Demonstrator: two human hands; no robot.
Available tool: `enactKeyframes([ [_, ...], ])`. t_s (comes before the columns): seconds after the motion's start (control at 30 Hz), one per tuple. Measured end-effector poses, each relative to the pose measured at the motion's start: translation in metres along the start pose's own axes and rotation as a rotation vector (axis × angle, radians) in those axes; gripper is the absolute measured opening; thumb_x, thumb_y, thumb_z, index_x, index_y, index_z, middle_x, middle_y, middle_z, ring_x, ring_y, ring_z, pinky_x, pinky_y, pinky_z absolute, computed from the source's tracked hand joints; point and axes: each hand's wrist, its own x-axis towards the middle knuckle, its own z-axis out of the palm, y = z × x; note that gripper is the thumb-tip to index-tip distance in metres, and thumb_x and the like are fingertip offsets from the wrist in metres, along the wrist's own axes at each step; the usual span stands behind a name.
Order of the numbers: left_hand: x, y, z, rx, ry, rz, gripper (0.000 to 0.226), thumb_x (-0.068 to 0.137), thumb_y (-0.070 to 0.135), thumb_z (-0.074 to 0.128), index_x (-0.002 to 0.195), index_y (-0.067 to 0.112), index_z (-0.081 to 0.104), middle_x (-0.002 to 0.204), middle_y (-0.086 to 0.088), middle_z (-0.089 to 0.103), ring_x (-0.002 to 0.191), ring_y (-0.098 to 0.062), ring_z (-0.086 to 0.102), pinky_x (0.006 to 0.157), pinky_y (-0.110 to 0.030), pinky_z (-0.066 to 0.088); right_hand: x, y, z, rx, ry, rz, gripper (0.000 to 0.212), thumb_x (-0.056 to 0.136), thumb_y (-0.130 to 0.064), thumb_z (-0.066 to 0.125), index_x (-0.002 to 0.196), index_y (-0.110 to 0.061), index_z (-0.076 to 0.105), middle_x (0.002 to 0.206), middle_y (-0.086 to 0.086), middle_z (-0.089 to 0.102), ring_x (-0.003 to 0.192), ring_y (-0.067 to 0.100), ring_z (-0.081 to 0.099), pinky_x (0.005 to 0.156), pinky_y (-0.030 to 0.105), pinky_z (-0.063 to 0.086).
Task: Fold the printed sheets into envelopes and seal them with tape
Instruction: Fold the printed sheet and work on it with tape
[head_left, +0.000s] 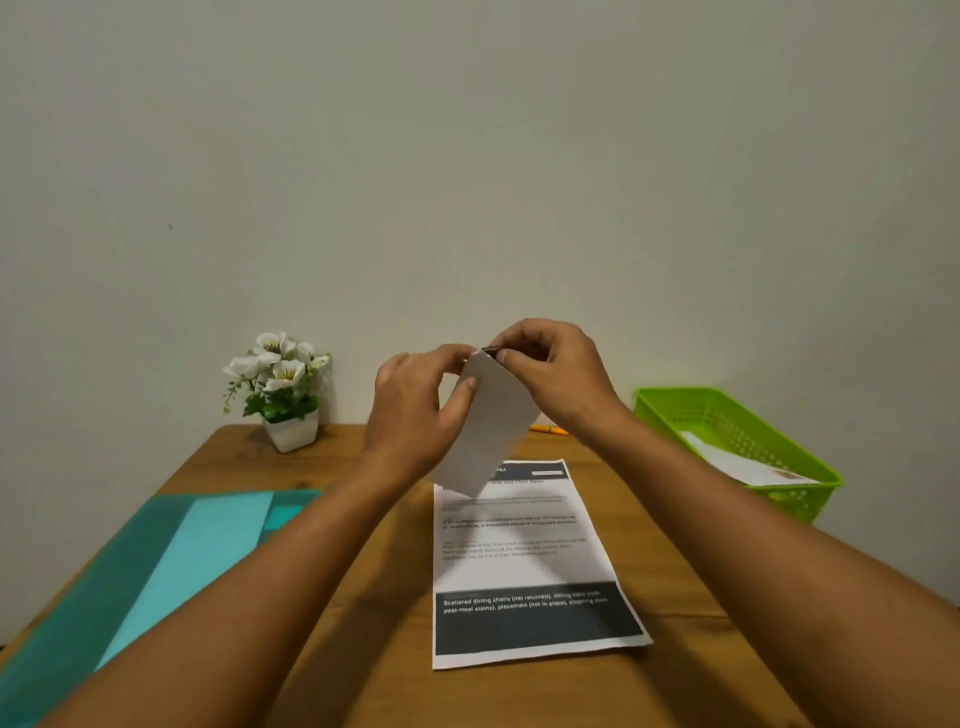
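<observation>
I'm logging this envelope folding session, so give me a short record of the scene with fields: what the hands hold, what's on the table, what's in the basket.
held item: folded white paper, raised above the table
left hand: pinches the paper's upper left edge
right hand: grips the top corner; a small dark thing there, unclear
flat on table: printed sheet, unfolded
left side: teal folder
back: potted white flowers, orange pen
green basket: white paper inside

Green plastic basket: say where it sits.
The green plastic basket sits at the wooden table's far right edge, right of the printed sheet.
</observation>
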Motion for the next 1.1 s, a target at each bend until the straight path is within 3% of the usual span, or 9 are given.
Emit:
enactKeyframes([
  [0.07, 0.007, 0.005, -0.005, -0.057, 0.007, 0.027, 0.018, 0.097, 0.034, 0.061, 0.11, 0.029, 0.072, 0.099, 0.017, 0.072, 0.094, -0.002, 0.065, 0.093, -0.044, 0.051, 0.003, -0.005, -0.007, 0.01, -0.018, -0.038, 0.014, 0.099, -0.019, 0.067, 0.1, -0.022, 0.08, 0.094, -0.009, 0.077, 0.092, 0.006, 0.071, 0.082, 0.026, 0.057],
  [0.17, 0.008, 0.011, -0.009, -0.228, 0.016, -0.074, 0.008, 0.096, 0.024, 0.067, 0.098, 0.029, 0.073, 0.092, 0.018, 0.073, 0.093, 0.0, 0.066, 0.074, -0.023, 0.05, 0.004, -0.004, -0.017, 0.112, 0.073, -0.032, 0.022, 0.098, -0.037, 0.068, 0.112, -0.023, 0.077, 0.104, -0.01, 0.076, 0.099, 0.005, 0.07, 0.088, 0.029, 0.057],
  [0.27, 0.009, 0.013, -0.011, -0.381, 0.087, -0.192, 0.007, 0.095, 0.019, 0.07, 0.093, 0.025, 0.074, 0.09, 0.013, 0.074, 0.091, -0.003, 0.067, 0.077, -0.024, 0.054, -0.001, 0.002, -0.023, 0.284, 0.095, 0.113, 0.039, 0.094, -0.05, 0.071, 0.122, -0.023, 0.069, 0.112, -0.003, 0.073, 0.103, 0.011, 0.07, 0.084, 0.031, 0.058],
  [0.4, 0.019, 0.013, -0.016, -0.482, 0.13, -0.243, 0.006, 0.094, 0.019, 0.072, 0.099, 0.019, 0.076, 0.093, 0.008, 0.076, 0.093, -0.01, 0.071, 0.086, -0.037, 0.059, -0.006, 0.007, -0.022, 0.254, 0.044, 0.128, 0.011, 0.101, -0.02, 0.066, 0.105, -0.014, 0.075, 0.1, 0.002, 0.078, 0.093, 0.013, 0.074, 0.077, 0.031, 0.06],
  [0.53, 0.017, 0.014, -0.018, -0.568, 0.112, -0.249, 0.012, 0.095, 0.018, 0.07, 0.107, 0.019, 0.074, 0.101, 0.005, 0.077, 0.099, -0.015, 0.072, 0.092, -0.044, 0.059, -0.007, 0.008, -0.016, 0.249, 0.083, 0.128, 0.011, 0.1, -0.016, 0.065, 0.101, -0.011, 0.074, 0.096, 0.005, 0.077, 0.091, 0.018, 0.074, 0.078, 0.034, 0.062],
  [0.63, 0.002, 0.011, -0.014, -0.616, 0.087, -0.293, 0.02, 0.095, 0.016, 0.072, 0.114, 0.022, 0.071, 0.098, 0.002, 0.076, 0.098, -0.016, 0.071, 0.092, -0.043, 0.059, -0.019, 0.018, -0.006, 0.271, 0.065, 0.172, 0.006, 0.097, -0.015, 0.07, 0.101, -0.012, 0.073, 0.097, 0.007, 0.076, 0.09, 0.015, 0.073, 0.076, 0.032, 0.058],
  [0.77, -0.009, 0.006, -0.012, -0.646, 0.051, -0.325, 0.029, 0.097, 0.015, 0.069, 0.124, 0.021, 0.064, 0.088, -0.001, 0.077, 0.095, -0.016, 0.073, 0.094, -0.038, 0.058, -0.028, 0.026, 0.004, 0.294, 0.056, 0.209, 0.019, 0.096, -0.017, 0.072, 0.114, -0.024, 0.072, 0.109, -0.003, 0.076, 0.1, 0.014, 0.073, 0.089, 0.04, 0.062],
  [0.93, 0.002, 0.011, -0.02, -0.637, 0.066, -0.256, 0.03, 0.097, 0.013, 0.069, 0.126, 0.019, 0.062, 0.09, -0.003, 0.077, 0.095, -0.016, 0.074, 0.092, -0.035, 0.059, -0.021, 0.016, 0.0, 0.292, 0.095, 0.156, 0.019, 0.098, -0.014, 0.07, 0.1, -0.033, 0.069, 0.104, -0.006, 0.075, 0.096, 0.011, 0.071, 0.086, 0.036, 0.062],
  [1.1, 0.009, 0.016, -0.021, -0.644, 0.075, -0.201, 0.033, 0.096, 0.011, 0.07, 0.126, 0.02, 0.06, 0.093, -0.004, 0.073, 0.097, -0.018, 0.071, 0.088, -0.034, 0.06, -0.021, 0.018, 0.0, 0.301, 0.079, 0.151, 0.02, 0.097, -0.015, 0.071, 0.116, -0.022, 0.068, 0.111, -0.002, 0.074, 0.101, 0.014, 0.071, 0.089, 0.04, 0.062],
])
